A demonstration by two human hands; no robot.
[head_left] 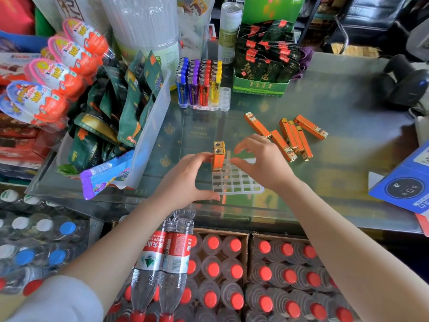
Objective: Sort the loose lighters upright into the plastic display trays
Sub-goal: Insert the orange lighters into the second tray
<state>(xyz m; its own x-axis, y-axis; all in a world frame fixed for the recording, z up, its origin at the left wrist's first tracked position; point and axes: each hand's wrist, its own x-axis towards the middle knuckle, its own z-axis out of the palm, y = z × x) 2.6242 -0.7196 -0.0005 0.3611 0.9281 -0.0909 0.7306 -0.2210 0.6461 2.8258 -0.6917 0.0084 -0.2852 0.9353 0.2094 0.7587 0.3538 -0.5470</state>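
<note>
We see 2 orange lighters [218,156] upright in tray [236,182] far-left corner. Left hand [185,180] fingers touch them, w/ thumb at tray edge; right hand [260,159] open above tray. Six loose lighters [290,135] lie on worktop [348,112] nearby.

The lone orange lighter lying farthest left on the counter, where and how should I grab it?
Pinch that lighter across its long narrow sides, near the middle, from above. It lies flat and apart from the other loose ones, so both sides look clear for fingers.

Left hand [185,180] spread, fingertips and thumb at the left side of the clear tray [236,182], right hand [260,163] open, fingers curled above the tray's far edge, both forearms bare
</note>
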